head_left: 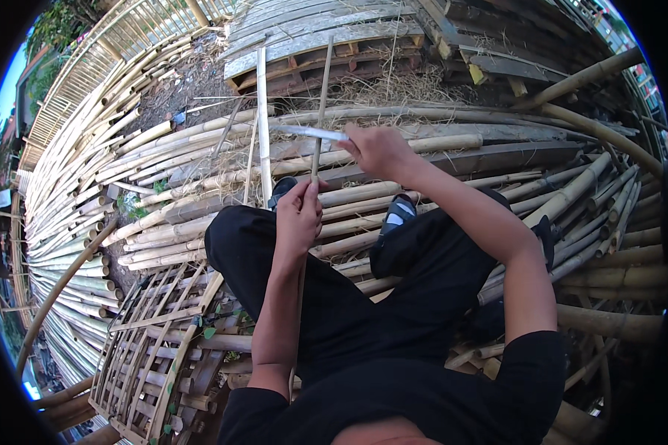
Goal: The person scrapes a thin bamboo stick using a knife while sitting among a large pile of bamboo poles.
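Observation:
A thin bamboo strip [323, 93] runs lengthwise away from me, its near end passing back along my left forearm. Around it my left hand [301, 213] is closed, thumb on top. My right hand [377, 150] grips a knife by its handle, which the fingers hide. The pale knife blade [304, 131] points left and crosses the strip beyond my left hand; I cannot tell whether it touches. Just left of the strip stands a wider, whitish bamboo slat [263, 133], touched by neither hand.
Bamboo poles [349, 196] lie under and around my feet, with more stacked at left [74, 215]. A wooden pallet [319, 55] sits ahead, near dry shavings [393, 89]. A woven bamboo lattice [152, 334] is at lower left. Slanting poles [601, 133] stand at right.

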{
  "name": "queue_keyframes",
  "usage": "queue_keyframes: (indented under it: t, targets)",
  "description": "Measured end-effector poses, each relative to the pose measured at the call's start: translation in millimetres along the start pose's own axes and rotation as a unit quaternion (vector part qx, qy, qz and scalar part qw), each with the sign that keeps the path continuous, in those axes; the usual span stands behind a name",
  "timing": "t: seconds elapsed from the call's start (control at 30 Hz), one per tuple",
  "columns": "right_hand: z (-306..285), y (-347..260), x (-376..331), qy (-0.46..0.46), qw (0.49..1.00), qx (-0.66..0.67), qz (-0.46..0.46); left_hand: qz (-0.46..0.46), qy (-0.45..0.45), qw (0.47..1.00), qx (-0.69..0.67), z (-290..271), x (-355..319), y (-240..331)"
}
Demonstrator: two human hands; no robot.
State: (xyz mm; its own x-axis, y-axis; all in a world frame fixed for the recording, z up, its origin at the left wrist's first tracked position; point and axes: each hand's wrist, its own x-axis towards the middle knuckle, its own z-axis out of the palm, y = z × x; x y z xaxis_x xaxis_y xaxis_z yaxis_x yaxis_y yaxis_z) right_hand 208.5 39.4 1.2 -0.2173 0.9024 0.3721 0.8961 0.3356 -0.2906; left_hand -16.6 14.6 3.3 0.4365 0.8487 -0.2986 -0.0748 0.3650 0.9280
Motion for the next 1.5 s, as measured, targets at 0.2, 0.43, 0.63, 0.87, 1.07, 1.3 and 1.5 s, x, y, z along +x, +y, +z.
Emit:
queue_keyframes:
  t: [0.2,0.43,0.63,0.87,1.07,1.3,1.5]
  targets:
    - [0,-6,1,-0.035,0.997,0.005,0.066,-0.005,0.008,1.000,0.017,-3,-2,2]
    - [8,20,6,-0.018,0.999,-0.024,-0.021,0.005,-0.001,0.999,0.038,-2,-7,0]
    - [-7,97,17,0.004,0.960,-0.095,0.262,0.008,-0.002,1.000,0.022,-9,-15,-1]
    - [-33,82,14,0.070,0.916,0.216,0.332,-0.011,-0.035,0.999,-0.037,-8,-9,5]
    - [-34,-1,27,-0.020,0.707,0.585,0.397,-0.064,-0.112,0.992,-0.008,7,-8,-3]
    - [-35,0,21,-0.056,0.740,0.568,0.355,-0.020,-0.057,0.998,-0.007,26,9,10]
    - [-36,-12,10,-0.102,0.947,0.262,0.154,-0.008,-0.024,0.999,-0.024,31,26,10]
